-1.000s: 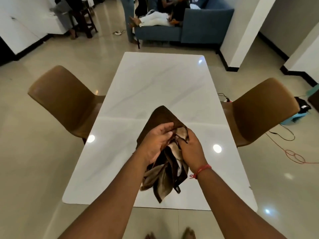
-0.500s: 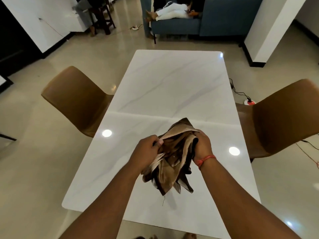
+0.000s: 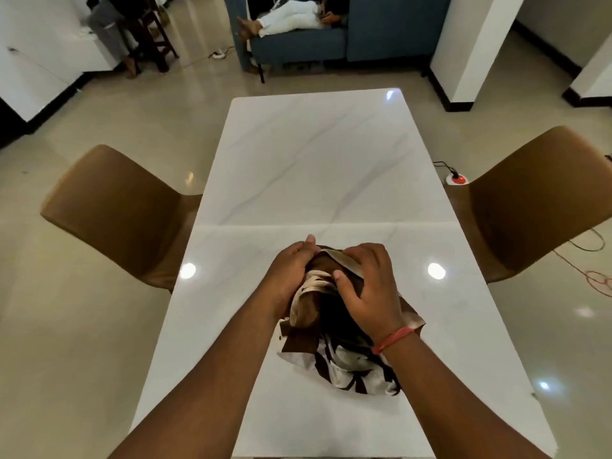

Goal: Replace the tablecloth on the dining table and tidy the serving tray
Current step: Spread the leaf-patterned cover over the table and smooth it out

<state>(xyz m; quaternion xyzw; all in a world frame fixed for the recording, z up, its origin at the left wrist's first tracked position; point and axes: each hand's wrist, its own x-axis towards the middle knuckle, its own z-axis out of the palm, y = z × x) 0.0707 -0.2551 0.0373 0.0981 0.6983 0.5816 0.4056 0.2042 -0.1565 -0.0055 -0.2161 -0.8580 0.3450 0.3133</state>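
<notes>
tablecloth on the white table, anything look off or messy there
The tablecloth is no flat cover: it sits in a crumpled brown and cream bundle near the table's near end, gripped by the left hand and right hand. The marble top is otherwise bare. Nothing spilled or damaged shows.

Head view, single camera: worn on the person's head, at the near short end of the white table [image 3: 318, 167]. Faces forward and steeply down along the table's length. Forearms and hands close beneath the lens; far floor and blue sofa [image 3: 331, 44] at the top. Wide-angle, edges bowed.
</notes>
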